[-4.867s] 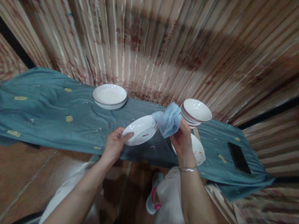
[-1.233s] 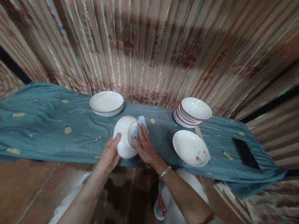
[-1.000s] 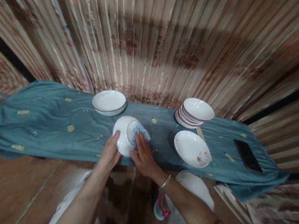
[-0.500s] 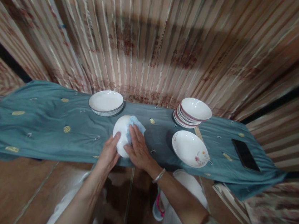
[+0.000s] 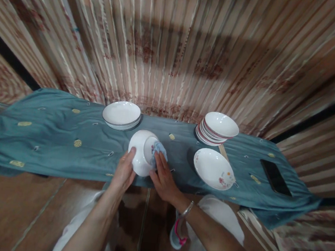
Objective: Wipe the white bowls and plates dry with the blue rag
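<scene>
A white bowl (image 5: pixel 139 146) is tilted on its side above the front of the table, its outer base turned up and to the right. My left hand (image 5: pixel 124 169) grips its near left rim, thumb on the outer wall. A light blue cloth (image 5: pixel 162 150) lies against the right side of the bowl. Over the cloth, my right hand (image 5: pixel 164 178) presses with its fingers and wears a silver bangle at the wrist. Part of the cloth is hidden beneath those fingers.
A stack of white plates (image 5: pixel 122 114) stands at back left, a stack of white bowls (image 5: pixel 220 125) at back right. Nearer lies an oval flowered dish (image 5: pixel 212 169). A black phone (image 5: pixel 275 177) rests at the right on the teal tablecloth (image 5: pixel 53 140). A patterned curtain (image 5: pixel 170 49) hangs behind.
My right hand and the cloth have slid right and slightly down across the bowl. The bowl has turned, so its foot ring now shows. My left hand keeps its hold.
</scene>
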The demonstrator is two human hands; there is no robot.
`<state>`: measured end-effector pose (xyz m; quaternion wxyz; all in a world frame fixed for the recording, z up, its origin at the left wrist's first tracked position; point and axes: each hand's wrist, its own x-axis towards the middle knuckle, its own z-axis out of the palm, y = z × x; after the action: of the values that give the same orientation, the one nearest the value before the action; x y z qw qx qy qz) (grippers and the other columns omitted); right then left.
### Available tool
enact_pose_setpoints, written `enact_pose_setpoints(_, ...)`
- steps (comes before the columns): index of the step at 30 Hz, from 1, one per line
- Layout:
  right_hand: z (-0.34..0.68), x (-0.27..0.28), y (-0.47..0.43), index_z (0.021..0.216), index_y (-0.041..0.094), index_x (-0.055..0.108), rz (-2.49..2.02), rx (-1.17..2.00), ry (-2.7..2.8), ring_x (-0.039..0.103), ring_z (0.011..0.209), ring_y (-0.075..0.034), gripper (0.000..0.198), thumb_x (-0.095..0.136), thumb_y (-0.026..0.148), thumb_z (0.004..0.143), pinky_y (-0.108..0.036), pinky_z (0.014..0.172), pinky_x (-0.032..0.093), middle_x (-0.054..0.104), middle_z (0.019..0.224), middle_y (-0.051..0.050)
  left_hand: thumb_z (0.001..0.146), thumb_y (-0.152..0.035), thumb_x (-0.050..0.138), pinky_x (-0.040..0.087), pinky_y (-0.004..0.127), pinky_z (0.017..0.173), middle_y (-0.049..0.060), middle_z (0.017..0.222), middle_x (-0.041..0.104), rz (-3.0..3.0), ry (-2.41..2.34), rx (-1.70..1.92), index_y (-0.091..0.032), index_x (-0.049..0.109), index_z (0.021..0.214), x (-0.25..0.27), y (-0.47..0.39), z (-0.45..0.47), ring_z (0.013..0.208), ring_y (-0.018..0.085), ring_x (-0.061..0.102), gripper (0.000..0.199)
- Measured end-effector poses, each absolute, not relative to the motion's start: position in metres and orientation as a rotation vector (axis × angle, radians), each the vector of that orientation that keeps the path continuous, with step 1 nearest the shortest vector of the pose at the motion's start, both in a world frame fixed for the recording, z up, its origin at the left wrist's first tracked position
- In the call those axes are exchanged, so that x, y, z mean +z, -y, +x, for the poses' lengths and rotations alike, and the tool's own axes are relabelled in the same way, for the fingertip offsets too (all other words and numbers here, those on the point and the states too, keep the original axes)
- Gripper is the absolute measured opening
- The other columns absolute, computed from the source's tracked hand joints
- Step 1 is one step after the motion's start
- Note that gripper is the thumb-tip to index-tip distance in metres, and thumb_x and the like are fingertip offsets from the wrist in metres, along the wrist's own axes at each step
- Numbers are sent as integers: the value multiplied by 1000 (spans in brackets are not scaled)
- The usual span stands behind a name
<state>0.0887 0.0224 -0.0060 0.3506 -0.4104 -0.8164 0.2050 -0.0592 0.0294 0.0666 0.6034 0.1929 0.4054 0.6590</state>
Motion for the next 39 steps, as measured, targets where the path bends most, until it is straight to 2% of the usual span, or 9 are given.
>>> enact_pose_setpoints(4, 91, -4, 0, 155, 22, -4, -1006, 502, 2181, 15, 149, -27, 71, 35, 42, 99, -52, 118, 29, 10, 162, -12, 71, -38, 77, 56, 36, 85, 11, 84, 76, 408, -972, 1541, -11, 67, 99, 69, -31, -57, 94, 27, 71, 41)
enact_pose_setpoints(7, 89, 2, 8, 155, 17, -5, -907, 418, 2273, 13, 150, -29, 77, 36, 48, 97, -53, 117, 30, 8, 162, -16, 73, -38, 75, 56, 35, 84, 10, 82, 75, 402, -1001, 1538, -11, 66, 98, 69, -32, -56, 92, 26, 71, 37)
enact_pose_setpoints(11, 84, 9, 3, 155, 12, 5, -799, 274, 2356, 12, 149, -31, 76, 34, 52, 96, -54, 117, 29, 15, 160, -19, 69, -44, 76, 55, 34, 82, 8, 79, 74, 440, -1012, 1540, -12, 67, 95, 67, -34, -53, 89, 25, 71, 43)
enact_pose_setpoints(19, 77, 21, -17, 150, 12, 28, -804, 156, 2302, 10, 150, -30, 60, 33, 41, 98, -53, 118, 26, 27, 157, -16, 64, -55, 76, 51, 29, 75, 3, 75, 72, 620, -1100, 1536, -15, 70, 85, 59, -33, -51, 76, 20, 66, 46)
enact_pose_setpoints(25, 80, 37, -31, 150, 19, 29, -895, 151, 2284, 9, 150, -29, 57, 32, 43, 98, -55, 118, 19, 27, 158, -11, 67, -59, 72, 49, 30, 80, 5, 83, 73, 755, -1104, 1537, -15, 72, 85, 55, -30, -47, 82, 21, 64, 48)
enact_pose_setpoints(30, 82, 48, -43, 145, 17, 38, -914, 143, 2208, 8, 149, -31, 55, 33, 44, 98, -52, 119, 16, 27, 157, -12, 71, -56, 70, 49, 29, 74, 6, 82, 72, 829, -1114, 1502, -14, 72, 91, 43, -30, -47, 80, 21, 63, 47)
enact_pose_setpoints(35, 81, 58, -59, 141, 19, 43, -942, 189, 2115, 14, 148, -26, 51, 33, 44, 98, -50, 118, 19, 37, 150, -11, 75, -58, 65, 48, 28, 67, 5, 80, 70, 921, -1190, 1416, -14, 70, 92, 32, -30, -51, 74, 20, 62, 47)
enact_pose_setpoints(39, 79, 61, -74, 138, 19, 45, -920, 273, 2043, 24, 145, -22, 51, 27, 45, 99, -45, 119, 22, 42, 145, -11, 76, -61, 62, 47, 29, 65, 6, 79, 71, 950, -1177, 1384, -14, 70, 97, 32, -30, -51, 72, 20, 62, 52)
